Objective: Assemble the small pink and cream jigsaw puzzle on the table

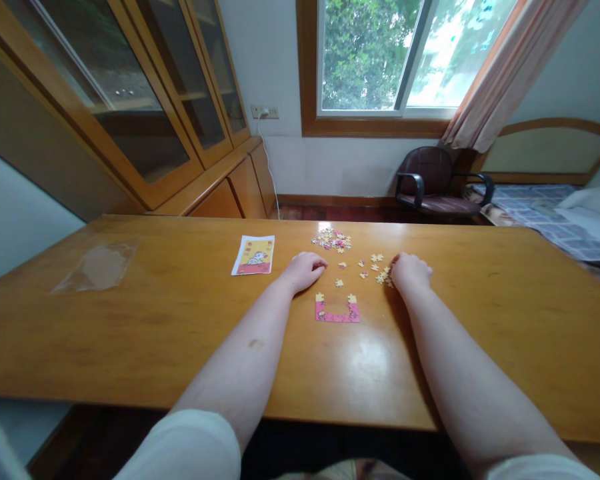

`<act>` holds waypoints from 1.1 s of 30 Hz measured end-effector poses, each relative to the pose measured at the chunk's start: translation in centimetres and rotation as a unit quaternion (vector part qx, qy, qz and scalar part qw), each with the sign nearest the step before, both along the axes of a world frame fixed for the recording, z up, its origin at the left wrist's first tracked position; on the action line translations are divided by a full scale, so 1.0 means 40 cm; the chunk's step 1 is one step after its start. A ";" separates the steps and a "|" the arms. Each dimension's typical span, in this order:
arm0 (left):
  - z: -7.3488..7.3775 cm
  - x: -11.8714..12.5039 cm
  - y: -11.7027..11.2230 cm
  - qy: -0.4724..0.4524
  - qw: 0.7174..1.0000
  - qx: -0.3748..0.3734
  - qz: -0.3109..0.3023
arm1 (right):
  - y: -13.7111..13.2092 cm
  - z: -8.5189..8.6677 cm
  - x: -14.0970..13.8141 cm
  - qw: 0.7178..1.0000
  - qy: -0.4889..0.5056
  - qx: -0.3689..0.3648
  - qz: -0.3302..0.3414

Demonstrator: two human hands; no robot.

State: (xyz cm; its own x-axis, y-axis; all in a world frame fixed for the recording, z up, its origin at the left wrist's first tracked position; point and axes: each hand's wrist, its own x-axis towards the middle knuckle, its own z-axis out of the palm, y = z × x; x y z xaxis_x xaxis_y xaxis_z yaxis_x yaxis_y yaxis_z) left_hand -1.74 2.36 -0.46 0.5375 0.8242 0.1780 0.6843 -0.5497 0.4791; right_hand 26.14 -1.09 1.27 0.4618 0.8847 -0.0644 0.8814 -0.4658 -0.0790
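Right hand (pixel 411 272) partly hides puzzle pieces (pixel 381 278) (grip unclear)

Wooden table (pixel 130 347) — puzzle pieces (pixel 333 240), picture card (pixel 254 257), clear plastic (pixel 101 267).

**Student:** What colours mark the joined puzzle pieces (pixel 337 318)?
**Tutor:** Pink along the base; pale yellow at both upper ends.
**Student:** And the heap of pieces (pixel 332 239)?
**Tutor:** Mixed yellow, pink and white; the scattered pieces (pixel 339 283), mainly pale yellow.
**Student:** The picture sheet (pixel 254 255)?
**Tutor:** White-bordered; yellow ground above a pink band (pixel 254 269), with a whitish animal figure (pixel 257 259).
**Student:** And beyond?
**Tutor:** Table (pixel 190 313), orange-brown; curtain (pixel 520 73), pale pink; chair (pixel 425 167), maroon with black armrests (pixel 420 189); bedspread (pixel 525 205), blue-grey check.
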 end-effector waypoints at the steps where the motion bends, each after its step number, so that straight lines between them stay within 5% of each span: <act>1: -0.001 0.000 0.001 -0.001 1.000 0.000 -0.001 | 0.000 0.000 -0.001 1.000 0.002 0.000 -0.004; 33: 0.006 0.000 -0.004 0.005 1.000 0.001 -0.002 | 0.004 0.002 0.011 0.999 0.006 0.031 -0.017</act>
State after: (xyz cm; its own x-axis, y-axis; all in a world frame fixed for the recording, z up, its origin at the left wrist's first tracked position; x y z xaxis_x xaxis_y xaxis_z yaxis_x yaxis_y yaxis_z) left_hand -1.73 2.22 -0.23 0.5430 0.8215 0.1737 0.6870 -0.5536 0.4706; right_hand 26.57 -0.92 1.35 0.4919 0.8705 -0.0150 0.8636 -0.4900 -0.1189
